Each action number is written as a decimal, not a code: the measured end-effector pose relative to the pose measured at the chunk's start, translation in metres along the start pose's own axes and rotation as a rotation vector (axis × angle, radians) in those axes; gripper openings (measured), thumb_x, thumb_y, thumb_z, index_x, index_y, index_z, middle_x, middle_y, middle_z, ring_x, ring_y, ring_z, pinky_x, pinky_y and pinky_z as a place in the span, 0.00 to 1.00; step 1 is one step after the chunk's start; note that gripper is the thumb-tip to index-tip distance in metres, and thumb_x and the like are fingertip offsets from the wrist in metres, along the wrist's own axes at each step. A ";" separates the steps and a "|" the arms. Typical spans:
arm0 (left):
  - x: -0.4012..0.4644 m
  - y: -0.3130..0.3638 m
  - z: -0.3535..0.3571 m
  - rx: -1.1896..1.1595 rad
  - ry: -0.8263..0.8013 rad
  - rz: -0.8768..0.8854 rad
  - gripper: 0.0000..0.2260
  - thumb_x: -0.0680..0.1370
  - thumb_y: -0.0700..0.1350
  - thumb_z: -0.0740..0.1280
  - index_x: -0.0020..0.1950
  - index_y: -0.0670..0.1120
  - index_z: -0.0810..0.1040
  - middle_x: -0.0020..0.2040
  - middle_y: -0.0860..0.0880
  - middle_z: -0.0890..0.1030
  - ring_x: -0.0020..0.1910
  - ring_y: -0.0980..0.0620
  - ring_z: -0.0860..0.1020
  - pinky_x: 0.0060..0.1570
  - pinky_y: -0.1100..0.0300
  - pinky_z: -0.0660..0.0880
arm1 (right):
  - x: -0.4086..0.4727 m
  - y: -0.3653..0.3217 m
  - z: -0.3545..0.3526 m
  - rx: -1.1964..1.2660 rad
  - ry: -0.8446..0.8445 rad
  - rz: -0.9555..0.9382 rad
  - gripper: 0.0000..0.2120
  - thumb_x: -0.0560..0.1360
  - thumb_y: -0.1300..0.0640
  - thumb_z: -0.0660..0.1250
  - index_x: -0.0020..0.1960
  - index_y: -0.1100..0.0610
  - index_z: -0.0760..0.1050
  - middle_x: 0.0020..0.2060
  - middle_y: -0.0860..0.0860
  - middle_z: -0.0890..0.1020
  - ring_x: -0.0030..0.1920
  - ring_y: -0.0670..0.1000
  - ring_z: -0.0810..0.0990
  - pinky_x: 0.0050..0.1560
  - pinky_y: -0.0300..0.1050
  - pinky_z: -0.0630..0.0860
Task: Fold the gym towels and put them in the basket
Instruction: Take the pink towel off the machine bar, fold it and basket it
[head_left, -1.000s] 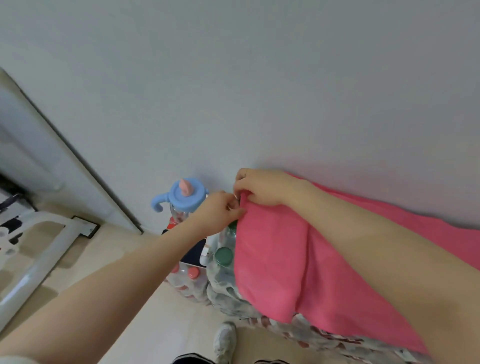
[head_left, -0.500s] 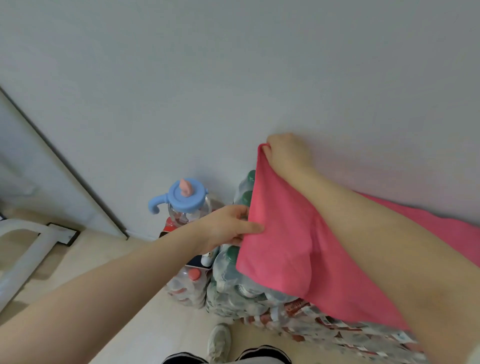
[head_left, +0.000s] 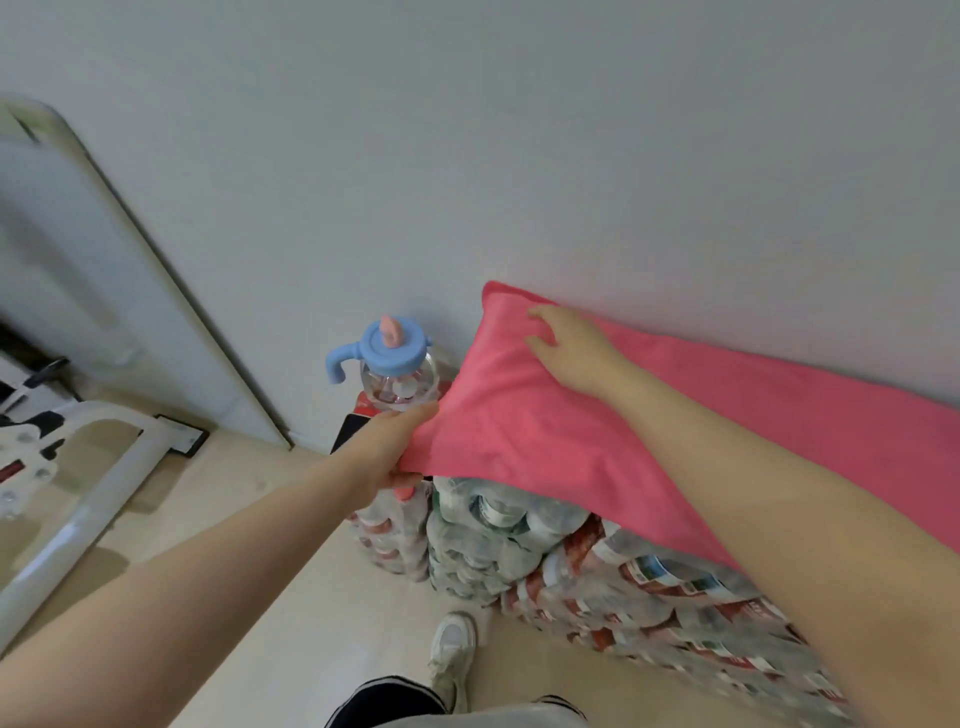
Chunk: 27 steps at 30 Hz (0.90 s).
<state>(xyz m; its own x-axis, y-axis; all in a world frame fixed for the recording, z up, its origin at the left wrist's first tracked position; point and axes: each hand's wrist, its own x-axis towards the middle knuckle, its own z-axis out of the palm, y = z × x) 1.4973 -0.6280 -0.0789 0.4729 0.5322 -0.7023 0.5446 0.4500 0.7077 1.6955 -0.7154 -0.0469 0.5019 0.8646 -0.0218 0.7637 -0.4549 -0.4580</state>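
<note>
Towel (head_left: 545, 431): one, pink | left hand (head_left: 395, 447) pinches corner | right hand (head_left: 576, 348) flat, fingers spread on top

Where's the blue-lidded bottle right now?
In the head view, the blue-lidded bottle stands left of centre against the wall, just left of the pink towel and right above the left hand.

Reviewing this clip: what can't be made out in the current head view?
- Basket: none in view.
- Pink cloth towel: its right end is cut off by the frame edge, so fold state is unclear.
- Left hand: fingertips hidden under the towel's corner.
- Shrink-wrapped bottle packs: tops covered by the towel, labels blurred.
</note>
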 end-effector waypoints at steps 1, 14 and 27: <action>-0.002 -0.008 0.004 -0.044 0.037 0.002 0.16 0.74 0.54 0.66 0.57 0.46 0.74 0.50 0.46 0.78 0.42 0.48 0.78 0.36 0.60 0.77 | -0.012 0.004 -0.001 0.008 0.017 -0.003 0.20 0.78 0.60 0.59 0.68 0.64 0.66 0.68 0.59 0.70 0.68 0.55 0.68 0.66 0.40 0.58; -0.078 -0.032 0.139 0.114 0.002 0.735 0.02 0.76 0.41 0.66 0.44 0.47 0.75 0.34 0.54 0.74 0.32 0.57 0.71 0.33 0.69 0.75 | -0.198 0.096 -0.030 0.078 0.379 0.240 0.11 0.74 0.67 0.59 0.52 0.63 0.78 0.52 0.58 0.80 0.54 0.57 0.77 0.56 0.47 0.70; -0.105 -0.070 0.273 0.292 -0.139 0.746 0.14 0.74 0.39 0.66 0.34 0.48 0.63 0.32 0.51 0.68 0.33 0.51 0.67 0.37 0.56 0.68 | -0.339 0.207 -0.020 0.801 0.626 1.102 0.15 0.77 0.58 0.60 0.61 0.63 0.64 0.49 0.53 0.70 0.49 0.52 0.70 0.51 0.50 0.72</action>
<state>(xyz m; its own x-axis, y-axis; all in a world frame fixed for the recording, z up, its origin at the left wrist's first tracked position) 1.5988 -0.9116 -0.0752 0.8539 0.5157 -0.0708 0.2022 -0.2034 0.9580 1.6921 -1.1068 -0.1167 0.9079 -0.1482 -0.3921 -0.4181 -0.3863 -0.8222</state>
